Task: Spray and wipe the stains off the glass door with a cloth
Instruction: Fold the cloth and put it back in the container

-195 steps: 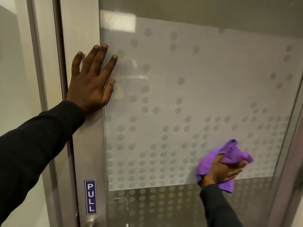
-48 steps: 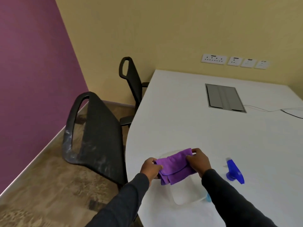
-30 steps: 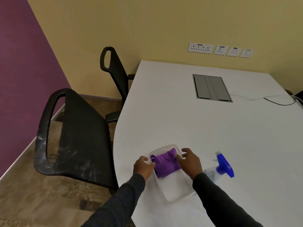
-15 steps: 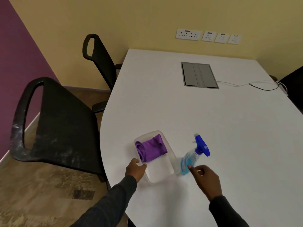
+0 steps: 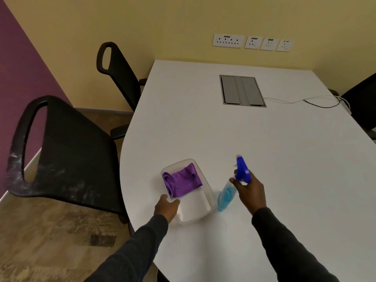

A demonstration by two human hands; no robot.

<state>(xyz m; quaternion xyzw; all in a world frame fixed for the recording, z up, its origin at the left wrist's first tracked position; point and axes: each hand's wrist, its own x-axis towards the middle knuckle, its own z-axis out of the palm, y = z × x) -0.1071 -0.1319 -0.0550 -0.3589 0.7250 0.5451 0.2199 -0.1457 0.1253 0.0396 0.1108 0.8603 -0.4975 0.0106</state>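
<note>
A folded purple cloth point(image 5: 182, 181) lies in the far half of a clear plastic tray point(image 5: 198, 208) near the white table's front left edge. My left hand point(image 5: 165, 207) holds the tray's near left rim. A spray bottle point(image 5: 228, 190) with blue liquid and a blue trigger head stands just right of the tray, tilted. My right hand point(image 5: 249, 191) is closed around its neck under the trigger. The glass door is out of view.
The white table point(image 5: 254, 149) has a grey cable hatch point(image 5: 241, 91) in its middle and cables point(image 5: 309, 100) at the far right. Two black chairs point(image 5: 67, 153) stand along the left side, another at the right edge. Wall sockets point(image 5: 252, 42) sit behind.
I left the glass door and laid the cloth in the tray on the table. My right hand moved from the cloth to the spray bottle and closed on it; my left hand took the tray's rim.
</note>
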